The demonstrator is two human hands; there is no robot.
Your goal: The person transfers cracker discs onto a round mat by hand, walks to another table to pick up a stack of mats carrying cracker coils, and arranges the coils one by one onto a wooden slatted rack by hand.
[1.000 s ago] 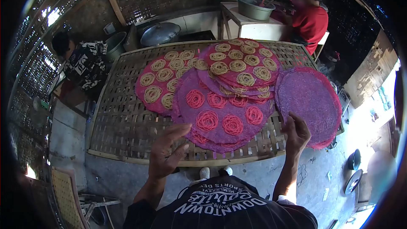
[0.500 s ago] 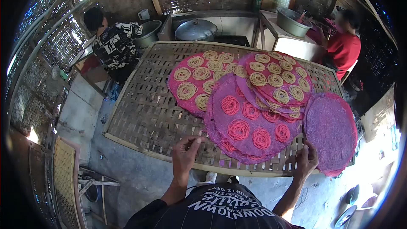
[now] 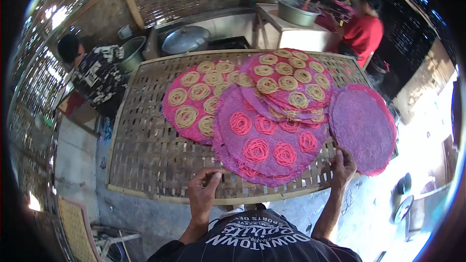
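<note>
Closest to me, the worker's left hand [image 3: 202,191] hangs just beside the near rim of the purple rounds [image 3: 305,160], thumb and forefinger set narrow; I see nothing between them, though I can't tell whether the tips meet. The right hand [image 3: 343,166] is at the lower left edge of the plain purple stack [image 3: 363,126], fingers bunched, and whether they pinch that edge I can't make out. The purple rounds lie near the front of the woven slat table [image 3: 141,131], bearing pink coils [image 3: 255,150]; partly over their back sits a pile of rounds [image 3: 280,97] with yellow coils, so a hard pull on the lower ones could drag that pile and smear the nests. The plain stack reaches past the table's front right corner, and a snag there might tip it floorward. Left behind lies a pink round [image 3: 197,104], yellow-coiled too. As for vessels, a dark bowl [image 3: 401,183] stands on the floor at right, its inside too dim to read; farther back, a tub [image 3: 132,58] beside a person in a patterned shirt [image 3: 97,75] hides its contents, a lid covers the wide pot [image 3: 186,40], and a grey basin [image 3: 296,17] near a person in red [image 3: 365,36] has a reddish handle [image 3: 306,4] poking out
</note>
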